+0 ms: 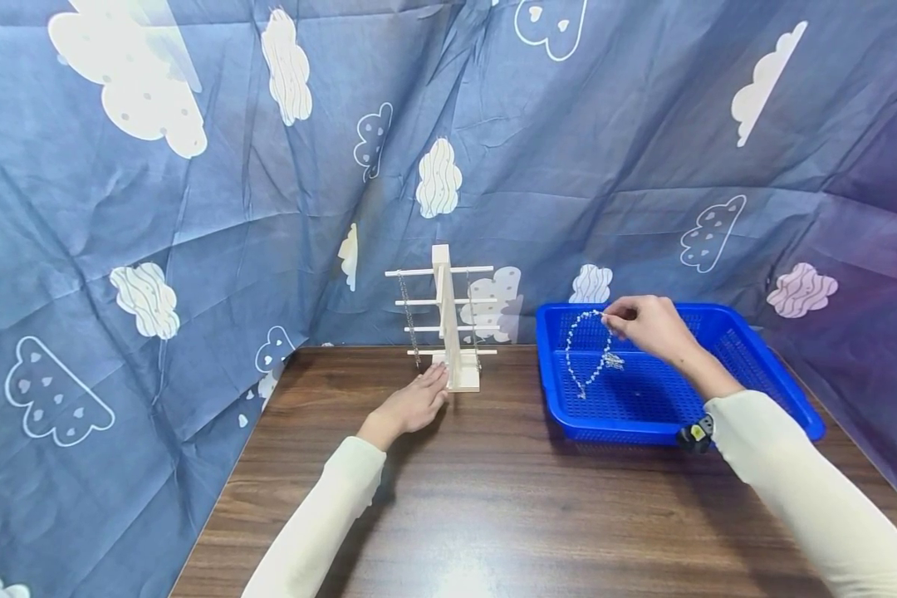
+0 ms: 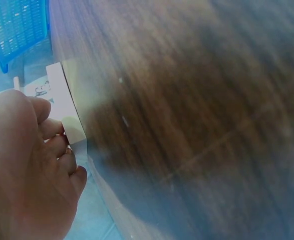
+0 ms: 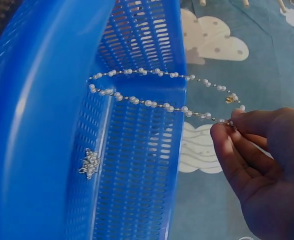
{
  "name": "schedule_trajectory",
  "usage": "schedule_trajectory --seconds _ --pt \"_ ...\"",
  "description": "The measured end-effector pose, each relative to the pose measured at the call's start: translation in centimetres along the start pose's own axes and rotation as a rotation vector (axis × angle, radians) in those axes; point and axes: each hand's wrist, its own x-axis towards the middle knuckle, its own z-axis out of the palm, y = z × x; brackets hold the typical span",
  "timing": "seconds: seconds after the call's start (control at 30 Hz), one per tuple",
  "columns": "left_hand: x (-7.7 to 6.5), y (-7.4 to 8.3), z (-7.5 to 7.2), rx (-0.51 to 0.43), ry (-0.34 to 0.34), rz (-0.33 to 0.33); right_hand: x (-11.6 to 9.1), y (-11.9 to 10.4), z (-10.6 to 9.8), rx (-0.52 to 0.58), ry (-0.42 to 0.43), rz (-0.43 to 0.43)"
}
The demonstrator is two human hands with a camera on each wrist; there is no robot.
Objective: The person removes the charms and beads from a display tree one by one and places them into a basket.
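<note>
Between thumb and fingertips, my right hand pinches a pearl necklace, which hangs as a loop over the blue basket. A small heap of silvery jewelry lies in the basket, apart from the necklace. On the left, my left hand rests its fingertips on the base of a pale wooden stand. The stand has several crosswise rods; a thin chain hangs on its left side and another chain on its right. In the left wrist view the fingers lie against the base's edge.
The brown wooden table carries the stand at its back edge and the basket at the right. A blue cloth with cloud prints hangs close behind both. A dark band with a small charm is at the right wrist.
</note>
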Motion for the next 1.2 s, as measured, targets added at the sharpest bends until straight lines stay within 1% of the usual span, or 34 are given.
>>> schedule_trajectory --seconds 0.17,0.4,0.57,0.7,0.97,1.03,1.2 --pt "-0.1 0.1 0.0 0.008 -0.006 -0.004 0.0 1.3 0.2 0.034 -0.058 0.070" --pt "-0.1 0.0 0.1 -0.004 -0.005 0.001 -0.1 3.2 0.5 0.084 -0.148 0.141" --pt "-0.1 0.0 0.1 0.000 -0.008 0.001 -0.1 4.1 0.4 0.058 -0.188 0.177" --pt "0.0 -0.2 0.1 -0.001 -0.002 0.003 -0.3 4.4 0.1 0.013 -0.217 0.182" --pt "0.1 -0.2 0.1 0.005 -0.001 0.005 -0.5 5.3 -0.2 -0.046 -0.343 0.219" --pt "0.1 -0.1 0.1 0.008 -0.001 0.006 -0.5 5.5 -0.2 -0.046 -0.372 0.236" --pt "0.0 -0.1 0.0 0.010 -0.005 0.007 -0.6 5.7 -0.1 0.011 -0.412 0.277"
